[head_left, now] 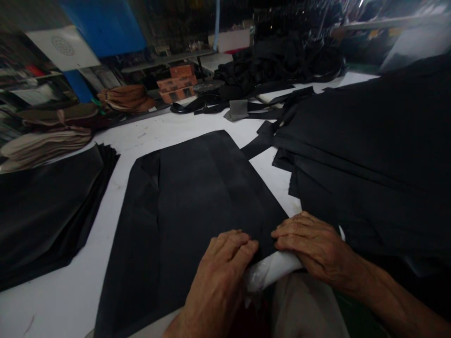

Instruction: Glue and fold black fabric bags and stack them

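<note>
A large black fabric panel (pixel 197 197) lies flat across the white table, with a fold or slit running along its left part. At its near right corner, both of my hands are on it. My left hand (pixel 225 263) has its fingers bent together over the near edge of the panel; the thumb is hidden. My right hand (pixel 313 244) curls over the right corner, fingertips on the black fabric, its thumb out of sight too. Between the hands a white, plastic-wrapped rounded edge (pixel 275 271) shows below the panel.
Black fabric stacks lie on the right (pixel 369 141) and left (pixel 45 202) of the white table (pixel 84 263). Beige folded pieces (pixel 45 145), a brown bundle (pixel 127 97), orange-brown boxes (pixel 178 84) and a heap of black straps (pixel 275 61) sit farther back.
</note>
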The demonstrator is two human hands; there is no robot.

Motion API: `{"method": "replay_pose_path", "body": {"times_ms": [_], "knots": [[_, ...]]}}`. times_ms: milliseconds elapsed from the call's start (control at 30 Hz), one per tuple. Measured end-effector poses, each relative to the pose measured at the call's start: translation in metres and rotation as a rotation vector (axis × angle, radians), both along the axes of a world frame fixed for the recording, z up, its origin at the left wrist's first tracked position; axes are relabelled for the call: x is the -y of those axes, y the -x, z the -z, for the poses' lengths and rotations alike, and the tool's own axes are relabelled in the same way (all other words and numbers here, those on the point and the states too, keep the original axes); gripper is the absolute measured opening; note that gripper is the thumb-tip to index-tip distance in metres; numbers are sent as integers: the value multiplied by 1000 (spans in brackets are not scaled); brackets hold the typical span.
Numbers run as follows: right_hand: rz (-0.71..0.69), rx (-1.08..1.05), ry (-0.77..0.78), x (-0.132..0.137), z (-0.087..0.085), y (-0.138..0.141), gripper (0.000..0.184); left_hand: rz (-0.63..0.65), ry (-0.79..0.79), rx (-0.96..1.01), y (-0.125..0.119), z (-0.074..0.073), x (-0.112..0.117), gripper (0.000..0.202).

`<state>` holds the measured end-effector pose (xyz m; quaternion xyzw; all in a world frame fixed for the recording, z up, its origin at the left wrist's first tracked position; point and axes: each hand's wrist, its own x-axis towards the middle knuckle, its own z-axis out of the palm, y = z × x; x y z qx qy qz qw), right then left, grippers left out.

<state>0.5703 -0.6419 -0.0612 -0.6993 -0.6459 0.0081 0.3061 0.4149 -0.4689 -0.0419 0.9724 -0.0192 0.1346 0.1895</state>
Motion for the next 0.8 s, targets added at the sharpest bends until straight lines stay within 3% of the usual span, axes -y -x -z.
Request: {"method": "replay_pose_path", "body": {"times_ms": [200,367,533,800], "knots": [[-27,54,21,-1,-3,2,31,13,-257,-3,8,8,3,34],[-15,252,46,0,-5,7,33,0,-336,33,11,7,4,34],[9,313,-26,2,0,9,36,-12,-312,15,11,6,3,32],[25,382,-47,12,3,1,37,-50,-113,-57,14,12,5,31]]}}
